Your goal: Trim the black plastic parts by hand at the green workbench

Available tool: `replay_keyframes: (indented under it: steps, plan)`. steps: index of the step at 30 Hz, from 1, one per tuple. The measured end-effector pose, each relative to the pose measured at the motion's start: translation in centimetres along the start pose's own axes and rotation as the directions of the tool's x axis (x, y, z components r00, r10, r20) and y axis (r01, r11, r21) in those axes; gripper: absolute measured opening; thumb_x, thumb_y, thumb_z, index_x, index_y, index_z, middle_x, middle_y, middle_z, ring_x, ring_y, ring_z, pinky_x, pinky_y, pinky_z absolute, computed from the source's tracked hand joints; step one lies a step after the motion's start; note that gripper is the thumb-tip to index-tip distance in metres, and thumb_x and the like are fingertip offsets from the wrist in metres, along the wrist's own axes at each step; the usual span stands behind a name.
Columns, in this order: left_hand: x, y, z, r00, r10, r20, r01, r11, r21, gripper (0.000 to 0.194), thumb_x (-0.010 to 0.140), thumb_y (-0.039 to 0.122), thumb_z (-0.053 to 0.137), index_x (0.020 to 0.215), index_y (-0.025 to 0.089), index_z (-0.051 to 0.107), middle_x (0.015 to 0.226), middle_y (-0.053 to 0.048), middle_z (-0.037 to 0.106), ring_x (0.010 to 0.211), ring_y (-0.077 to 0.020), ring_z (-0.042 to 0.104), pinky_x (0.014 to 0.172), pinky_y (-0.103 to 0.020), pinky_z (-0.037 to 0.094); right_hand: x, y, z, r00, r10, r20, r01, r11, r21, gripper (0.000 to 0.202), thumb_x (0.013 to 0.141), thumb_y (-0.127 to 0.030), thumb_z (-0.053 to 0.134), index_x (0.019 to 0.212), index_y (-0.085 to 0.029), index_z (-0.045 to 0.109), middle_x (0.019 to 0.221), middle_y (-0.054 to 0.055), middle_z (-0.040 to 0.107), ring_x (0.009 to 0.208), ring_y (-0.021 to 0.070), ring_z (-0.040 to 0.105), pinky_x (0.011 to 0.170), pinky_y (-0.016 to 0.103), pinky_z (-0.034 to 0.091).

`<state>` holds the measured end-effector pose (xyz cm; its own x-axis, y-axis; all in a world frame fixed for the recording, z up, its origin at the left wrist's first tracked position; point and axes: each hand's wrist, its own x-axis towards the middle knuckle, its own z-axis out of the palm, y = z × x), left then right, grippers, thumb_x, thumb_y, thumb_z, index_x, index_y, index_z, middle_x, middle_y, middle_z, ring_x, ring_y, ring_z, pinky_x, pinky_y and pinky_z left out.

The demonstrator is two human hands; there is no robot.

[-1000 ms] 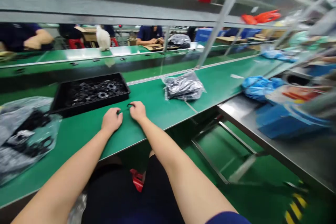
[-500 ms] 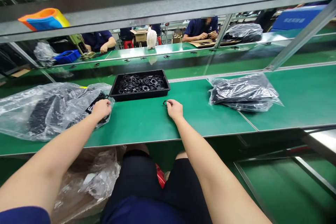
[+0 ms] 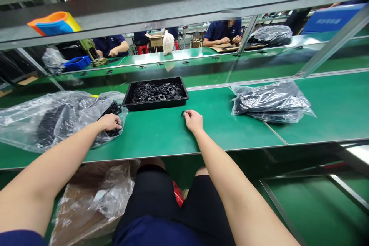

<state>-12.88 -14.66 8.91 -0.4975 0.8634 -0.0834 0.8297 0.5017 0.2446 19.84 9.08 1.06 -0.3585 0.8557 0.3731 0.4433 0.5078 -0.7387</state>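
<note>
My right hand [image 3: 193, 120] is closed in a pinch above the green tabletop. A small black plastic part [image 3: 182, 113] sticks out from its fingertips on the left. My left hand [image 3: 110, 122] reaches into the mouth of a large clear plastic bag [image 3: 77, 109], its fingers curled together against loose black plastic parts [image 3: 114, 108]. What those fingers grip is hidden. Between and beyond the hands stands a black tray [image 3: 157, 105], heaped with similar black parts that have openings in them.
Flat clear bags of black items [image 3: 269, 100] lie to the right. Metal posts [image 3: 334, 42] and an overhead shelf [image 3: 184, 17] frame the bench. A cardboard box with plastic film [image 3: 92, 203] sits below its edge. Across a belt with spaced parts, co-workers [image 3: 221, 32] handle items.
My left hand has moved slightly nearer me and down within the bag's mouth. The right hand keeps its pinch on the small black part, and the view has shifted slightly.
</note>
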Motion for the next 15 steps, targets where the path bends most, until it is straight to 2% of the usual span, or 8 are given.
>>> replay_keyframes:
  steps: [4,6,8,10,12,15]
  plan:
    - [0.7,2.0,-0.9,0.994,-0.032,-0.1,0.029,0.999,-0.034,0.02,0.07,0.039,0.062,0.071,0.02,0.069,0.059,-0.002,0.063,0.059,-0.0175,0.056,0.062,-0.029,0.041,0.0,0.1,0.1,1.0,0.007,-0.008,-0.007,0.999,0.049,0.021,0.078,-0.029,0.052,0.084,-0.016,0.068,0.083,0.007,0.071,0.077,0.0183,0.064,0.08,0.032,0.048]
    - [1.2,3.9,-0.6,0.99,-0.036,-0.136,0.023,0.996,-0.089,0.026,0.076,0.039,0.055,0.089,0.021,0.069,0.064,-0.002,0.066,0.058,-0.0163,0.058,0.061,-0.028,0.042,0.1,0.2,0.2,1.0,0.024,-0.016,-0.022,0.996,0.086,0.02,0.077,-0.029,0.053,0.081,-0.016,0.068,0.079,0.006,0.07,0.073,0.0175,0.063,0.078,0.031,0.048]
    - [1.7,6.4,0.7,0.989,-0.008,-0.148,-0.023,0.978,-0.209,0.035,0.077,0.038,0.054,0.107,0.022,0.064,0.075,-0.002,0.069,0.054,-0.0132,0.058,0.059,-0.026,0.043,0.1,0.3,0.3,0.999,0.041,-0.023,-0.037,0.991,0.126,0.019,0.076,-0.028,0.053,0.081,-0.017,0.067,0.077,0.004,0.07,0.071,0.0169,0.064,0.077,0.03,0.049]
    - [2.1,9.3,2.6,0.989,0.018,-0.145,-0.085,0.876,-0.474,0.043,0.073,0.039,0.06,0.111,0.02,0.062,0.078,-0.004,0.069,0.048,-0.0117,0.055,0.052,-0.026,0.041,0.1,0.4,0.4,0.999,0.046,-0.024,-0.041,0.987,0.154,0.019,0.075,-0.027,0.052,0.083,-0.017,0.067,0.078,0.004,0.07,0.072,0.0165,0.064,0.078,0.03,0.05]
    - [2.4,12.1,4.9,0.993,0.032,-0.114,-0.101,0.739,-0.666,0.043,0.068,0.042,0.066,0.102,0.016,0.066,0.076,-0.005,0.068,0.048,-0.0109,0.054,0.05,-0.025,0.041,0.0,0.4,0.4,0.999,0.042,-0.018,-0.038,0.985,0.17,0.02,0.074,-0.026,0.052,0.085,-0.017,0.067,0.08,0.004,0.071,0.075,0.0163,0.065,0.079,0.03,0.05]
    - [3.1,15.1,8.1,0.99,0.092,-0.107,-0.14,0.528,-0.837,0.052,0.058,0.04,0.075,0.102,0.014,0.066,0.081,-0.005,0.068,0.059,-0.012,0.058,0.06,-0.028,0.047,0.0,0.3,0.2,0.999,0.044,-0.011,-0.041,0.982,0.186,0.019,0.074,-0.026,0.053,0.083,-0.018,0.067,0.08,0.004,0.071,0.076,0.0162,0.065,0.079,0.029,0.051]
